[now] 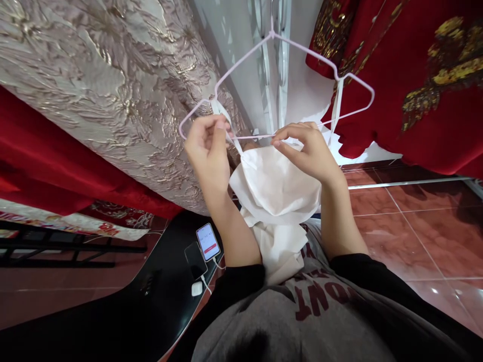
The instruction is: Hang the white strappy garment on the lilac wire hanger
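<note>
A pale pink clothes hanger [305,49] hangs in front of me, with a white garment [285,181] below it. One thin strap [234,143] loops over the hanger's left notch and another strap [337,108] over its right notch. My left hand [211,146] is closed, thumb and curled fingers together at the left strap. At the middle of the hanger's bottom bar, my right hand [311,151] pinches with thumb and fingertips, just above the garment's top edge. The garment's lower part lies bunched against my shirt.
Embossed beige-pink fabric [124,90] hangs close on the left, a red gold-embroidered garment [426,100] on the right. A black glossy surface [151,311] at lower left bears a lit phone [208,242], a dark phone [195,260] and a white charger [196,288] with cables.
</note>
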Available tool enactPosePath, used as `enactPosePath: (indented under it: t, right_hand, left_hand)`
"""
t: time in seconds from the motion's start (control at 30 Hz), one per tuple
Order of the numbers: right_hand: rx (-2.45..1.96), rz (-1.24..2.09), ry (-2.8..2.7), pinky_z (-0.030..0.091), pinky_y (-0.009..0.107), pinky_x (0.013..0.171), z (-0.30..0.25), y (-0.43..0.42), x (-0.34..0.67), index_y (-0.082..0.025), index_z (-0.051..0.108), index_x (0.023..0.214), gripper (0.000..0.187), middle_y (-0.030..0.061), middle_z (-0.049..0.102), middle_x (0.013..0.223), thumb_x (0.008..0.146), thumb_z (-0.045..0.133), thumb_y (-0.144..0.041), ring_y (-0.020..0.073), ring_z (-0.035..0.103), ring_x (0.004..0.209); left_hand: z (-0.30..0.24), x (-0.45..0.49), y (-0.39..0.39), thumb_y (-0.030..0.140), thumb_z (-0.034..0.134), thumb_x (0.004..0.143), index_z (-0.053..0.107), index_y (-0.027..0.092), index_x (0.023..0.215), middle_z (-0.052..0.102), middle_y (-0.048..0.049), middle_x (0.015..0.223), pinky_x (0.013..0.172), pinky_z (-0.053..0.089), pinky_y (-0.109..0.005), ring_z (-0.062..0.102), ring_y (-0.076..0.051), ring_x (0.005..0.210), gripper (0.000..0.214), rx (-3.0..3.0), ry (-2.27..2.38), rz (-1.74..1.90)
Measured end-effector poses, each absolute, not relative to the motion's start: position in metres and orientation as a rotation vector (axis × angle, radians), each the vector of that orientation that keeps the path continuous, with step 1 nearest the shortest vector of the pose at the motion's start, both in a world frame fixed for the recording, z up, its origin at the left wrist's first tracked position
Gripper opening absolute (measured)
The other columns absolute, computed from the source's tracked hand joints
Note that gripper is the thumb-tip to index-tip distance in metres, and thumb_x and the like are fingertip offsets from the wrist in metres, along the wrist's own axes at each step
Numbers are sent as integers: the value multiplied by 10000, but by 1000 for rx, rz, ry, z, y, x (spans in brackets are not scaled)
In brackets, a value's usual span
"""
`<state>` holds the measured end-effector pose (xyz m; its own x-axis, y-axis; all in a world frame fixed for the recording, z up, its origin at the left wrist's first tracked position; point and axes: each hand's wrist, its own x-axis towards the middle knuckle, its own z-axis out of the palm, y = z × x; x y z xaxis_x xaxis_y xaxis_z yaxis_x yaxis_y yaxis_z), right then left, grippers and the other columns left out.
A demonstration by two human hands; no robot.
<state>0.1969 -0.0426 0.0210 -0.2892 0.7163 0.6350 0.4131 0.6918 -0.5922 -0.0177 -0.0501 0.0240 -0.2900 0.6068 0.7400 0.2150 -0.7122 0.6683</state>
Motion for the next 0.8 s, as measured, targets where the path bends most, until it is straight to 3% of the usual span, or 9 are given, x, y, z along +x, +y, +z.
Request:
enactPosePath:
  t: [0.07, 0.13, 0.2, 0.3, 0.4, 0.47, 0.57, 0.7, 0.8]
  right_hand:
    - [-884, 394, -1898, 403, 456, 1063, 22, -43, 197, -260, 702, 847, 173, -10, 801, 973, 977, 641, -356, 238, 724, 966]
    - [-894, 406, -1894, 414, 462, 1070, 22, -43, 197, -263, 704, 847, 190, -14, 801, 966, 982, 637, -379, 238, 724, 960]
    - [-893, 419, -1905, 425, 465, 1067, 23, -43, 197, -264, 710, 851, 205, -15, 804, 971, 986, 632, -396, 235, 722, 950]
    - [-889, 423, -1915, 436, 459, 1053, 24, -44, 198, -263, 723, 853, 208, -16, 808, 980, 983, 634, -398, 231, 717, 936]
    - [-902, 423, -1903, 441, 457, 1049, 24, -44, 200, -258, 731, 852, 199, -14, 810, 962, 979, 640, -381, 229, 718, 924]
    - [-914, 415, -1899, 446, 459, 1043, 24, -43, 202, -256, 735, 856, 193, -11, 812, 954, 977, 644, -375, 231, 722, 917]
    - [-910, 403, -1903, 448, 467, 1051, 25, -44, 202, -259, 737, 869, 208, -11, 815, 977, 989, 630, -391, 235, 731, 930]
    - [-886, 388, -1917, 437, 498, 1102, 27, -48, 197, -269, 742, 889, 219, -6, 813, 1026, 995, 629, -423, 253, 742, 1018]
    - [-857, 319, -1842, 467, 526, 1108, 23, -45, 197, -302, 743, 991, 191, 23, 788, 1125, 993, 634, -458, 282, 716, 1142]
  left_hand:
    - [29, -15, -55, 229, 648, 1062, 753, 185, 1016, 725, -50, 878, 638, 490, -283, 692, -175, 746, 122, 1649, 974, 2112]
    - [34, -12, -60, 276, 685, 1041, 739, 209, 1054, 741, -51, 953, 679, 520, -296, 723, -200, 832, 88, 1620, 865, 2133]
    - [37, -9, -63, 363, 758, 988, 699, 243, 1147, 745, -63, 1162, 872, 574, -357, 724, -255, 1083, 208, 1568, 718, 2152]
    - [37, -13, -59, 505, 781, 944, 630, 336, 1247, 665, -12, 1397, 1178, 467, -463, 545, -299, 1439, 378, 1561, 648, 2223]
    - [26, -34, -43, 480, 754, 956, 618, 416, 1268, 625, 63, 1442, 1261, 369, -474, 417, -280, 1543, 346, 1631, 793, 2400]
    - [13, -52, -28, 453, 722, 969, 592, 389, 1316, 590, 50, 1497, 1290, 307, -474, 389, -271, 1555, 376, 1649, 968, 2449]
    - [-5, -74, -8, 356, 733, 926, 591, 225, 1299, 606, -81, 1461, 1291, 282, -492, 420, -287, 1517, 420, 1418, 1067, 2558]
    - [-11, -76, -12, 410, 736, 943, 665, 238, 1163, 760, -77, 1174, 1080, 482, -532, 670, -330, 1258, 288, 1262, 1028, 2067]
    - [-3, -64, -25, 380, 678, 982, 674, 229, 1036, 772, -77, 939, 887, 590, -434, 759, -260, 953, 161, 1187, 865, 1892]
